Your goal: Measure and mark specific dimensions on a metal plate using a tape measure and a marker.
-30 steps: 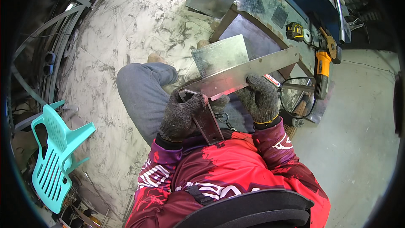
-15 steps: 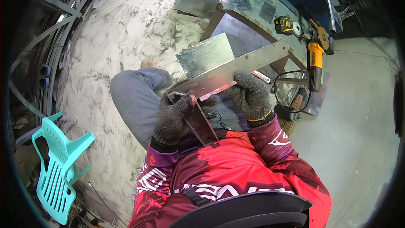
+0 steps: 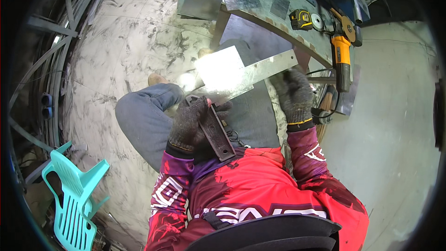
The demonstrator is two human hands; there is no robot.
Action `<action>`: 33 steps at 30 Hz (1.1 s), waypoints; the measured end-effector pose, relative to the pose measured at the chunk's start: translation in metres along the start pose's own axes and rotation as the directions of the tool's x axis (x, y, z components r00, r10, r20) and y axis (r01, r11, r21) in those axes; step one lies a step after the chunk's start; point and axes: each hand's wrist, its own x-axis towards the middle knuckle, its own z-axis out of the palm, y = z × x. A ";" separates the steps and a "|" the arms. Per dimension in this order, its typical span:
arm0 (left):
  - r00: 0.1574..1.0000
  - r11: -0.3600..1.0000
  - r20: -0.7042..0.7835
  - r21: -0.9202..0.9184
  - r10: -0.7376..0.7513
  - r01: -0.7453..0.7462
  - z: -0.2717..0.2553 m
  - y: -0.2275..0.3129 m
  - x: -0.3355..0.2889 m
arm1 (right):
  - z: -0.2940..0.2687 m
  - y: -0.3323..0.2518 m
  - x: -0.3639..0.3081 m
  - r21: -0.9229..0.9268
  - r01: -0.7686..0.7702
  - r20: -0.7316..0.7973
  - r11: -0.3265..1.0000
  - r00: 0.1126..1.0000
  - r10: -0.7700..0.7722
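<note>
My left hand (image 3: 189, 123), in a dark knit glove with a fingertip showing, is closed around a tool that looks like a try square (image 3: 217, 132). Its dark channel-shaped stock slants toward my waist, and its long metal blade (image 3: 274, 66) reaches up to the right. Behind the blade a shiny piece of sheet metal (image 3: 220, 67) glares brightly over my lap. Apart from the blade, to its right, my gloved right hand (image 3: 297, 95) is curled and smeared by motion. A bit of a marker (image 3: 313, 89) peeks out at its right side; the rest is hidden.
At the upper right a metal-topped bench (image 3: 297, 35) bears a tape measure (image 3: 300, 19), an orange angle grinder (image 3: 341, 51) and metal offcuts (image 3: 280, 6). A brush broom (image 3: 326, 104) stands below it. Metal lengths (image 3: 60, 65) line the left, near a turquoise plastic chair (image 3: 74, 190).
My right hand has moved right, away from the blade, and the marker's red-and-white body has turned mostly out of sight. The sheet metal now glares. The view has shifted slightly.
</note>
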 end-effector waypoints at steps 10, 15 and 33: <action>0.990 0.987 -0.037 -0.086 -0.138 0.134 0.010 0.004 0.025 | 0.044 -0.038 0.044 -0.633 0.747 0.683 0.205 0.663 -0.306; 0.974 0.974 -0.001 0.002 -0.228 0.228 0.006 0.009 0.036 | 0.057 -0.005 0.071 -0.535 0.844 0.842 -0.016 0.532 -0.087; 0.967 0.967 -0.033 -0.025 -0.254 0.253 0.003 0.010 0.032 | 0.046 -0.002 0.084 -0.490 0.866 0.853 -0.103 0.500 0.148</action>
